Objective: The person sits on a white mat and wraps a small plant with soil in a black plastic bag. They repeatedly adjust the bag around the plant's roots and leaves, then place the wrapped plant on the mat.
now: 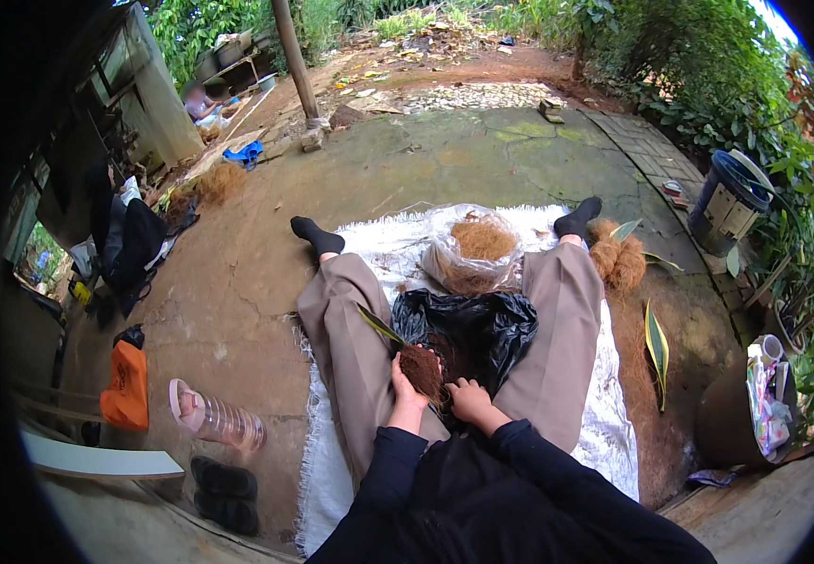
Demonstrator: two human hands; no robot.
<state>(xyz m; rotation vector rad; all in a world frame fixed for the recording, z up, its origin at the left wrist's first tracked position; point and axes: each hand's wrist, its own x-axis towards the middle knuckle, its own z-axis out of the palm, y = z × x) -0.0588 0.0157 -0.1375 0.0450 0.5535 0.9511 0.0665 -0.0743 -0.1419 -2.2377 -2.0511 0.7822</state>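
Note:
My left hand (409, 391) cups a ball of dark brown soil (421, 370), from which a yellow-edged snake plant leaf (379, 324) sticks out to the upper left. Just right of the ball is my right hand (469, 400), its fingers curled near the soil; whether it grips anything is unclear. A black plastic bag (509, 321) lies between my legs with loose dark soil inside. Beyond it stands a clear plastic bag (442, 264) filled with brown coconut fibre (481, 240). Balls wrapped in fibre (618, 262), with leaves attached, lie beyond my right knee.
I sit on a white woven sheet (611, 423). To the right are a loose snake plant leaf (656, 345), a blue bucket (724, 204) and a brown bin (728, 416). On the left lie a pink plastic jug (220, 416), slippers (225, 493) and an orange bag (125, 384). People sit farther left.

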